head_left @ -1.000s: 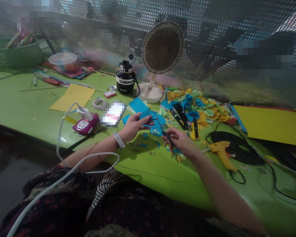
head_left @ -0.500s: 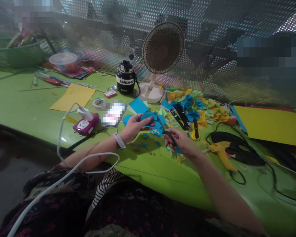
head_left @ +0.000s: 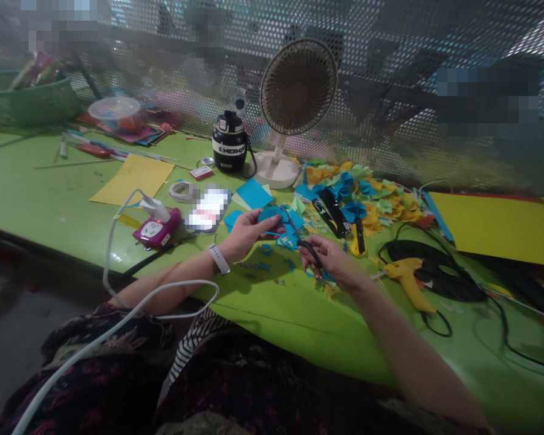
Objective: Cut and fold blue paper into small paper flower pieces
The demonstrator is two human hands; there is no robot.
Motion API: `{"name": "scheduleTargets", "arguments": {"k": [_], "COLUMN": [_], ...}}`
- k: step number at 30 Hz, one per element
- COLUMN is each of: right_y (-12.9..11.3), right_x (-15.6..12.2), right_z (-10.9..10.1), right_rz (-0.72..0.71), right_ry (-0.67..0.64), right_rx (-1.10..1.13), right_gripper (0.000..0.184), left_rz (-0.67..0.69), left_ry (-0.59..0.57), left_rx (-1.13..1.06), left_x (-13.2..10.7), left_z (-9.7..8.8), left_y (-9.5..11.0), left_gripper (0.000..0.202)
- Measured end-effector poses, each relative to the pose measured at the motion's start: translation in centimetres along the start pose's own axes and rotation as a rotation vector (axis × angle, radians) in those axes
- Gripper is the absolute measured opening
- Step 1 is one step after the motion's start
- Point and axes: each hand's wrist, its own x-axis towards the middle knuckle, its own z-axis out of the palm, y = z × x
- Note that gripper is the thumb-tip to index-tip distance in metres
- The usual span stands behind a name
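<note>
Above the green table (head_left: pixel 294 320), left fingers (head_left: pixel 265 225) pinch blue paper (head_left: pixel 269 212), right fingers (head_left: pixel 320 241) grip scissors (head_left: pixel 310 251).

Scissors (head_left: pixel 301 240) right of phone (head_left: pixel 208 209), fan (head_left: pixel 299 87) behind both.

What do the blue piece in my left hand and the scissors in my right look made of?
Blue piece: probably matte paper, thin and evenly coloured. Scissors: dark, smooth-looking handles suggest plastic; slim, straight blades suggest metal, finish unclear.
</note>
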Motion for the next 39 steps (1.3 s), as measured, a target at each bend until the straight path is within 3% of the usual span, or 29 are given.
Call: {"name": "scheduleTargets", "arguments": {"k": [39], "right_y": [0.43], "right_x": [0.07], "right_z": [-0.10], "right_rz": [-0.030], "right_ry": [-0.018], "right_rx": [-0.043], "right_gripper": [0.054], "left_rz": [-0.004], "left_ry": [-0.003], "left_rx": [-0.009], "left_x": [0.00], "left_z": [0.00], "left_y": [-0.21], "left_gripper": [0.030]}}
